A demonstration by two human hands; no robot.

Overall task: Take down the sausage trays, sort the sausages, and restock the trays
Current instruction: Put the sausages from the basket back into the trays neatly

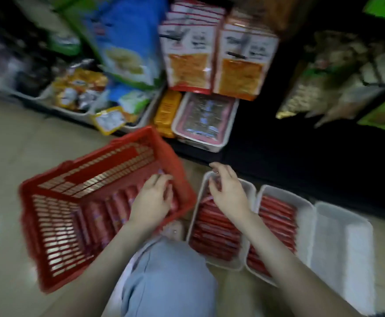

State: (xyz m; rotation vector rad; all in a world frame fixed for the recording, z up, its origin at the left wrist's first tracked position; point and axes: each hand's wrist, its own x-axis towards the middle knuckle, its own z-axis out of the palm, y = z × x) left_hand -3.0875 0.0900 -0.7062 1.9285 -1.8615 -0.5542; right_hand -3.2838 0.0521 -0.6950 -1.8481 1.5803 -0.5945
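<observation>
Note that your left hand [152, 200] reaches into the red basket [104, 172], fingers curled round a few of the loose sausages [100, 216] lying along its floor. Your right hand [229, 191] hovers at the far end of the near tray [198, 202], fingers bent, though blur hides whether it pinches anything. The near tray looks packed level with stacked sausages [214, 232], the middle tray [306, 225] beside it also holds rows, and the empty tray [342, 236] stands at the outer end, all three side by side on the floor. Likely faults: too large a handful may slip between basket and tray, where your knee [168, 277] crowds the gap; pressing more onto the full near tray may spill its rows over the rim; kinds may be mixed, since no label is legible. Behind, a shelf tray [229, 124] juts past the bottom shelf edge and hanging packets [189, 58] droop above it, so rising with a loaded tray risks knocking them.
</observation>
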